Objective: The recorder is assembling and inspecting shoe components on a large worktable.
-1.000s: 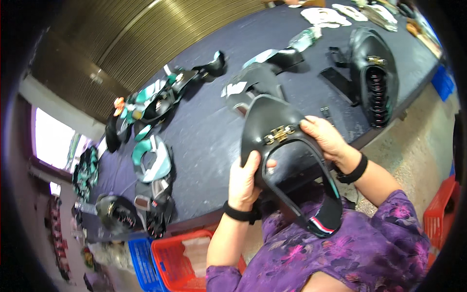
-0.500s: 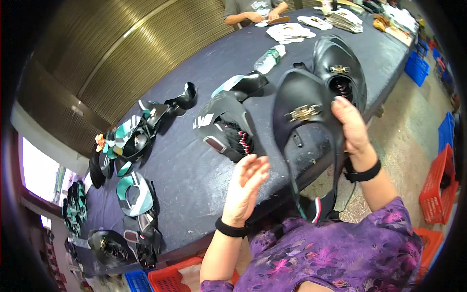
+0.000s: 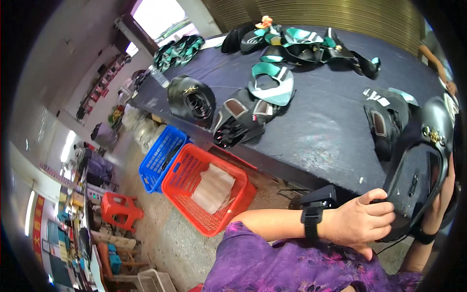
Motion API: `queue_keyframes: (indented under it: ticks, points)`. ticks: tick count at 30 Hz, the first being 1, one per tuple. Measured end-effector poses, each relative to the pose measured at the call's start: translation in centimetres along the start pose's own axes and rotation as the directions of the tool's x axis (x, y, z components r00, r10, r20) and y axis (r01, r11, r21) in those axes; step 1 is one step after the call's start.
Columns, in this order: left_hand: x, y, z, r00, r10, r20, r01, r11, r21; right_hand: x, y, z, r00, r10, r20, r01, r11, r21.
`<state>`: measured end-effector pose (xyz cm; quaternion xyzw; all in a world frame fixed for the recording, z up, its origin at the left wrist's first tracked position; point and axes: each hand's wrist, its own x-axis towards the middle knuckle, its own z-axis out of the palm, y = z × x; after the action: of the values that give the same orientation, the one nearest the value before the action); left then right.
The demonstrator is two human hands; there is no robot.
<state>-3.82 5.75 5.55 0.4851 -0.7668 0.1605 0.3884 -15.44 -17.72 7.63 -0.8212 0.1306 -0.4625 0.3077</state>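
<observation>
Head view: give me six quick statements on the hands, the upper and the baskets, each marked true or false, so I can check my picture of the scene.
1. The left hand is at the black upper. True.
2. The left wrist is bare. False: it wears a black band.
3. A gold-coloured ornament sits on the black upper. True.
4. The red basket holds pale sheets. True.
5. The blue basket is on the picture's right of the red one. False: the blue basket is on its left.
6. The red stool is on the table. False: the red stool stands on the floor.
</observation>
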Motion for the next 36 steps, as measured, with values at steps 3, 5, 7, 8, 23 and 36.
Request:
queue_keyframes:
  ticks: [3, 5, 7, 8, 23, 36]
  points:
    - [-1.1, 0.5, -2.3, 0.995, -0.051, 0.082, 0.042, 0.994, 0.098, 2.7, 3.1, 2.7, 0.866, 0.494, 0.071, -0.355, 0.511, 0.783]
    - [-1.8, 0.6, -5.0, 0.997, -0.068, 0.045, 0.063, 0.991, 0.115, 5.2, -0.9, 6.9, 0.884, 0.388, 0.262, -0.369, 0.234, 0.899]
    - [-3.3, 1.0, -8.0, 0.994, -0.109, 0.032, 0.099, 0.968, 0.232, 6.5, -3.9, 10.1, 0.908, 0.030, 0.417, -0.411, 0.252, 0.876]
    - [-3.7, 1.0, -9.8, 0.987, -0.159, 0.033, 0.137, 0.923, 0.359, 6.9, -6.4, 12.0, 0.911, -0.043, 0.411, -0.362, 0.396, 0.844]
    - [-26.6, -10.6, -27.1, 0.656, -0.693, -0.299, 0.428, 0.016, 0.903, 1.7, -1.5, 15.2, 0.829, 0.036, 0.558, -0.194, 0.954, 0.227]
    - [-26.3, -12.6, -25.2, 0.598, -0.769, -0.224, 0.410, 0.054, 0.910, 2.0, -0.2, 16.4, 0.787, 0.029, 0.616, -0.102, 0.991, 0.084]
